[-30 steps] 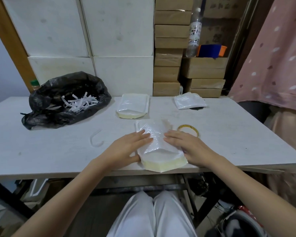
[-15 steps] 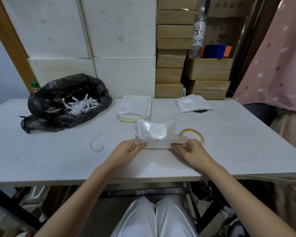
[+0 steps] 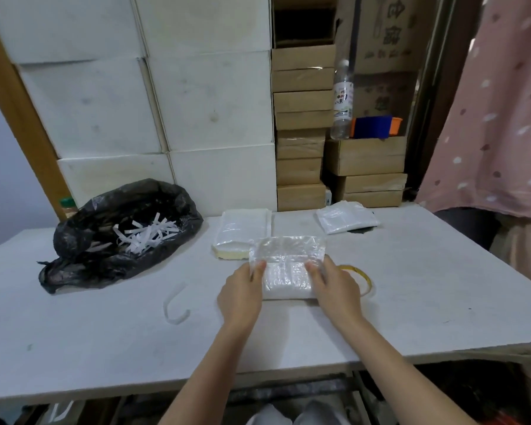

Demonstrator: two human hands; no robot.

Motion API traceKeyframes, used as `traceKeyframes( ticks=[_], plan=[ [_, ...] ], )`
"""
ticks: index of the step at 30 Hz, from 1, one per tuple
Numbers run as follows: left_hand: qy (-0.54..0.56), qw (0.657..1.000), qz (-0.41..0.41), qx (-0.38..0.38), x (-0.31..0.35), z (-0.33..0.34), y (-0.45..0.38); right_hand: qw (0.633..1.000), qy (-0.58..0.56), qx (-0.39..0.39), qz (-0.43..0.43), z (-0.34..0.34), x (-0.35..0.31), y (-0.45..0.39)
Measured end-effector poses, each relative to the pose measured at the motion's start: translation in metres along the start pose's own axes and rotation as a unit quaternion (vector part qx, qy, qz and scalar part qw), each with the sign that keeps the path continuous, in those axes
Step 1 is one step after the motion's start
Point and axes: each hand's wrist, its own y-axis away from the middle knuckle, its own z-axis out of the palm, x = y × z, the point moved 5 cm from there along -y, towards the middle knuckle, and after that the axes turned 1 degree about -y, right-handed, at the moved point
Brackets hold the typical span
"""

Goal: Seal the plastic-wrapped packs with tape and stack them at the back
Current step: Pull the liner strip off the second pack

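A plastic-wrapped pack [image 3: 285, 279] lies on the white table [image 3: 411, 302] in front of me, its clear flap [image 3: 287, 248] standing up at the far side. My left hand [image 3: 241, 294] pinches the flap's left edge with the thumb on top. On the right edge my right hand [image 3: 334, 289] pinches the same way. Partly hidden behind my right hand lies a yellow tape roll [image 3: 360, 276]. A second wrapped pack [image 3: 241, 233] lies just behind, and a smaller white pack [image 3: 345, 220] sits at the back right.
A black bag [image 3: 120, 234] with white paper strips sits at the left. A curled white strip [image 3: 175, 305] lies near my left hand. Stacked white and cardboard boxes [image 3: 301, 118] stand behind the table, with a bottle [image 3: 342, 99]. A pink curtain [image 3: 497, 118] hangs at the right.
The pack was flipped away from me and now lies further back on the table. Both hands moved from pressing its top to pinching the flap's side edges.
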Motion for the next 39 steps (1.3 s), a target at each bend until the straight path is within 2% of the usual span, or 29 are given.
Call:
traceKeyframes(
  ticks=[3, 5, 8, 11, 14, 18, 22, 24, 27, 30, 32, 36, 39],
  plan=[
    [-0.04, 0.999, -0.024, -0.016, 0.0, 0.005, -0.009, 0.997, 0.08, 0.019, -0.007, 0.005, -0.007, -0.004],
    [-0.037, 0.995, -0.065, -0.065, -0.008, 0.009, -0.017, 0.994, 0.105, 0.015, 0.004, 0.005, -0.008, -0.006],
    [0.093, 0.979, -0.118, -0.14, -0.018, 0.016, -0.034, 0.994, 0.093, -0.009, 0.06, 0.005, -0.003, -0.013],
    [0.132, 0.966, -0.15, -0.163, -0.015, 0.014, -0.041, 0.991, 0.092, -0.015, 0.096, 0.003, -0.001, -0.018],
    [0.079, 0.972, -0.135, -0.174, -0.016, 0.022, -0.034, 0.988, 0.119, -0.006, 0.102, 0.005, 0.004, -0.013],
    [-0.073, 0.982, -0.085, -0.15, -0.011, 0.015, -0.038, 0.986, 0.133, -0.005, 0.096, 0.005, -0.007, -0.017],
    [0.075, 0.971, -0.121, -0.195, -0.015, 0.018, -0.037, 0.987, 0.125, -0.016, 0.101, -0.005, 0.002, -0.024],
    [0.088, 0.971, -0.118, -0.188, -0.019, 0.017, -0.032, 0.985, 0.146, -0.005, 0.09, -0.006, 0.004, -0.016],
    [0.085, 0.977, -0.088, -0.174, -0.018, 0.01, -0.028, 0.991, 0.112, 0.007, 0.078, -0.006, 0.005, -0.009],
    [0.11, 0.973, -0.078, -0.187, -0.022, 0.015, -0.029, 0.991, 0.119, -0.01, 0.067, -0.003, 0.002, -0.009],
    [0.096, 0.981, -0.063, -0.16, -0.023, 0.015, -0.026, 0.99, 0.132, -0.005, 0.043, -0.002, 0.0, -0.007],
    [0.029, 0.998, 0.0, -0.059, -0.013, 0.005, -0.013, 0.99, 0.137, 0.018, 0.036, -0.001, -0.001, -0.002],
    [0.031, 0.998, -0.009, -0.047, -0.013, 0.004, -0.009, 0.988, 0.142, 0.004, 0.052, 0.002, -0.002, -0.001]
  ],
)
